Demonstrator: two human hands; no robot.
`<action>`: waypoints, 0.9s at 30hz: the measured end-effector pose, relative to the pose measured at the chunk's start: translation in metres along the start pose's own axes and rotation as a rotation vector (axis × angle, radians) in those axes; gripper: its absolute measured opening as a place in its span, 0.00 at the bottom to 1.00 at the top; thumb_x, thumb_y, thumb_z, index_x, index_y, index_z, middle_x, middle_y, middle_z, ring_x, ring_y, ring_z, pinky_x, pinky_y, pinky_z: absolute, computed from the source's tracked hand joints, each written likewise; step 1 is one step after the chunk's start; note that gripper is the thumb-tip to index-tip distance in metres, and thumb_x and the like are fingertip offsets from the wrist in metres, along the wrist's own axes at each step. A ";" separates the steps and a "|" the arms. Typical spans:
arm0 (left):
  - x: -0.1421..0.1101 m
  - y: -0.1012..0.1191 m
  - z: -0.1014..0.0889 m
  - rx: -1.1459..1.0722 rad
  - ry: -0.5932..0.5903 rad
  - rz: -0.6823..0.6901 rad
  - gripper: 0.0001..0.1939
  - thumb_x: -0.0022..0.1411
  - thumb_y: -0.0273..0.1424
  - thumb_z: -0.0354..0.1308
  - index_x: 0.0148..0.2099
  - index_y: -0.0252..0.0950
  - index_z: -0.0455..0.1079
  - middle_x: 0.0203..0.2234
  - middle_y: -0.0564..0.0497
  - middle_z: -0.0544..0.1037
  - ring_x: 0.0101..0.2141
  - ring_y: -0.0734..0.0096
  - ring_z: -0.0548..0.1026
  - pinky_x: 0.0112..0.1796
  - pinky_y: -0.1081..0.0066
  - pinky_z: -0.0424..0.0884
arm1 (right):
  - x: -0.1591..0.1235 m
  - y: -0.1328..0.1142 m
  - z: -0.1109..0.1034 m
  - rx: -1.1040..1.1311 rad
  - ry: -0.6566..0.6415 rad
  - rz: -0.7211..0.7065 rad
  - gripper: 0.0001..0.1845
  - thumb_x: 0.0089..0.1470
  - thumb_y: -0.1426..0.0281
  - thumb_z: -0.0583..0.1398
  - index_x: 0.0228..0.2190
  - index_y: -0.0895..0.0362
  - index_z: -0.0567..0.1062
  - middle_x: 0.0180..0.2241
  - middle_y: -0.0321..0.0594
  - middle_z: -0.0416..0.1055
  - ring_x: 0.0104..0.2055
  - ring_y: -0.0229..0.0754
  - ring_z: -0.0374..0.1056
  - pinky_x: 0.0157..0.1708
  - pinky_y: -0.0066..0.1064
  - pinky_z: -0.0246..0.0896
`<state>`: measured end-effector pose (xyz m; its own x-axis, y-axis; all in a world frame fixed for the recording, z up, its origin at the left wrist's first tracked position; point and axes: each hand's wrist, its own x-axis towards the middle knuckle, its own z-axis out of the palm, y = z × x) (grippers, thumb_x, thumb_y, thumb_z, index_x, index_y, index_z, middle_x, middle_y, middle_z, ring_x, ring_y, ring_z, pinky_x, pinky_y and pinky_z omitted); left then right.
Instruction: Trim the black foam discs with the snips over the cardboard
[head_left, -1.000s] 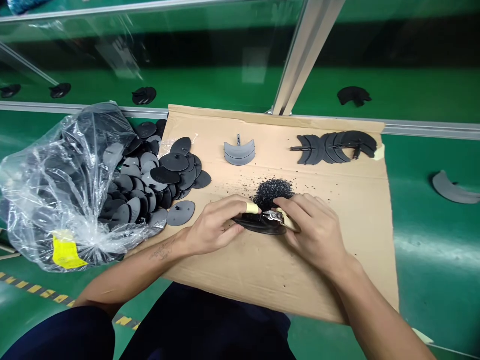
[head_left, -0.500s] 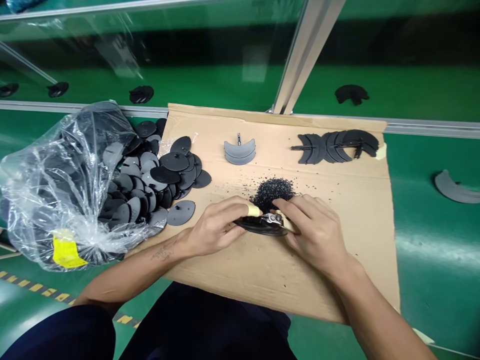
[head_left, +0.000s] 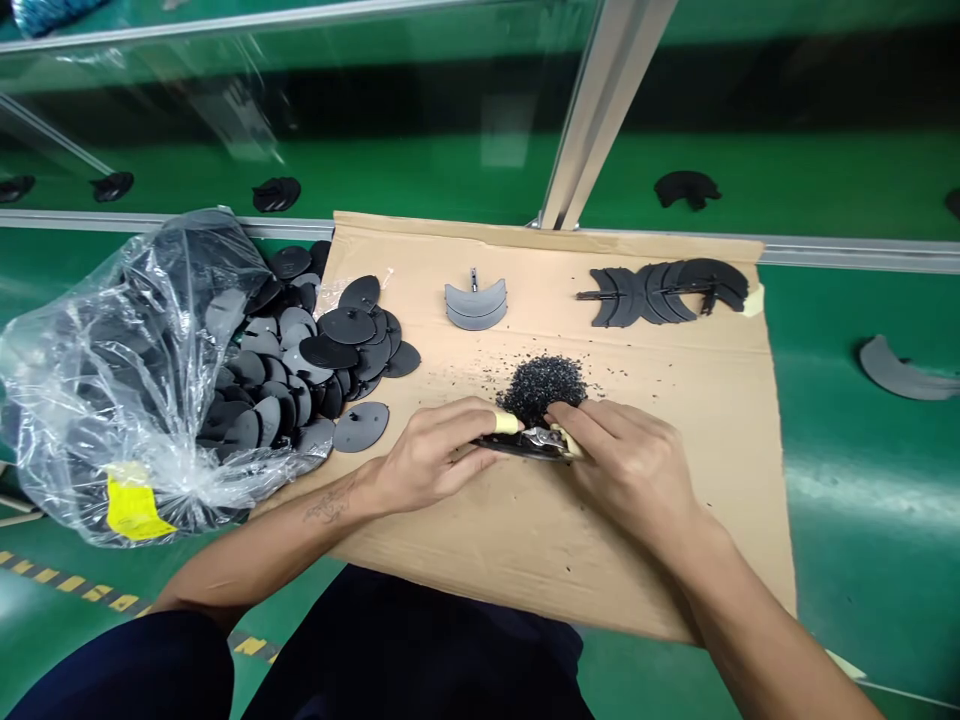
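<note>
1. Pinching a dark, thin plastic piece with a curved edge (head_left: 517, 448) between thumb and fingers of the left hand (head_left: 431, 450); clasping silver metal cutters with pale yellow handles (head_left: 543, 436) in the right hand (head_left: 637, 455).
2. Hold the piece near the centre of the frame, above the tan cardboard sheet (head_left: 487, 550), just below the mound of tiny black plastic chips (head_left: 544, 385).
3. Cannot tell, at this angle, the exact spot under the metal tips; better to tilt the piece slightly for a clear look before squeezing.
4. Judging by the chips, probably trimming: nip little by little, close to the surface, without gouging the plastic.
5. Mind the left fingertip wrapped in pale yellow tape (head_left: 507, 423), just beside the metal tips; best drawn back a touch.
6. Let offcuts drop onto the mound, apart from the grey crescent-shaped plastic part (head_left: 476, 305) at upper centre and the row of black curved plastic parts (head_left: 660, 293) at upper right.
7. Avoid flicking chips leftward onto the loose dark oval plastic discs (head_left: 360, 428).
</note>
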<state>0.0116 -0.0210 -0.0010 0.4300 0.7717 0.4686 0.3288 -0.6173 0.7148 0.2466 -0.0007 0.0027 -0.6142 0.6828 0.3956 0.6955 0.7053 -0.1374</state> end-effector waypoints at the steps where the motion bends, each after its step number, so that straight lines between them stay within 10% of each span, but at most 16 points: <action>1: 0.000 0.001 0.000 0.021 -0.004 -0.006 0.11 0.67 0.27 0.60 0.52 0.32 0.72 0.37 0.45 0.80 0.36 0.70 0.79 0.38 0.72 0.79 | 0.000 0.001 0.001 0.014 0.001 0.010 0.16 0.53 0.84 0.51 0.34 0.58 0.76 0.26 0.39 0.73 0.27 0.40 0.65 0.27 0.32 0.56; 16: 0.001 -0.005 0.003 -0.030 0.093 -0.277 0.09 0.67 0.34 0.61 0.38 0.33 0.70 0.27 0.52 0.72 0.29 0.74 0.70 0.30 0.75 0.68 | -0.001 0.016 0.003 -0.073 0.000 0.072 0.23 0.51 0.83 0.53 0.47 0.61 0.75 0.36 0.47 0.77 0.35 0.48 0.70 0.33 0.36 0.62; 21: 0.001 -0.009 0.008 -0.284 0.173 -0.417 0.14 0.69 0.40 0.58 0.44 0.32 0.71 0.35 0.47 0.77 0.36 0.69 0.75 0.36 0.72 0.74 | 0.005 0.016 -0.005 0.312 0.073 0.190 0.14 0.60 0.78 0.56 0.46 0.57 0.75 0.40 0.45 0.77 0.39 0.46 0.74 0.36 0.35 0.70; 27: 0.005 -0.002 0.001 0.108 0.003 -0.258 0.16 0.70 0.42 0.55 0.40 0.33 0.72 0.28 0.49 0.75 0.31 0.69 0.74 0.34 0.71 0.75 | 0.014 0.007 -0.006 0.567 0.167 0.040 0.06 0.63 0.68 0.61 0.43 0.53 0.73 0.36 0.40 0.78 0.35 0.45 0.76 0.34 0.33 0.72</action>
<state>0.0142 -0.0161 -0.0005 0.3182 0.9057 0.2801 0.5150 -0.4132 0.7510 0.2458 0.0126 0.0129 -0.4929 0.7039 0.5115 0.3807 0.7031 -0.6006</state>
